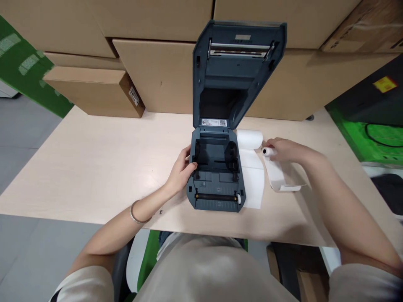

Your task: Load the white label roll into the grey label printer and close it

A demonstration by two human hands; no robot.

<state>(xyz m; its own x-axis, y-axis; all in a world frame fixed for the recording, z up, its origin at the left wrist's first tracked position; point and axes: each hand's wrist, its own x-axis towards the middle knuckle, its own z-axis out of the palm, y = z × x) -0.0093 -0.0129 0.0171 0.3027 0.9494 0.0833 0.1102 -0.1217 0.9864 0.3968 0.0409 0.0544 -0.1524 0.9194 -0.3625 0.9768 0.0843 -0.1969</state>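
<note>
A dark grey label printer (217, 182) stands on the table with its lid (239, 75) raised. Its inner bay is exposed, with a black roller (216, 197) across the front and no roll inside. My left hand (181, 172) grips the printer's left side, thumb over the rim. To the right, my right hand (285, 150) is closed on a small white paper roll (269, 152) with a dark hole in its end. A loose strip (277, 176) trails from near it, curled at the end. Between them lies a larger white paper roll (250, 139), its unrolled sheet (253, 180) stretching beside the printer.
Large cardboard boxes (157, 75) form a wall behind the table (94, 167). A smaller, flat box (91, 90) stands at the back left. At the right are a dark case with a yellow label (384, 84) and a black cable (378, 140) over green material.
</note>
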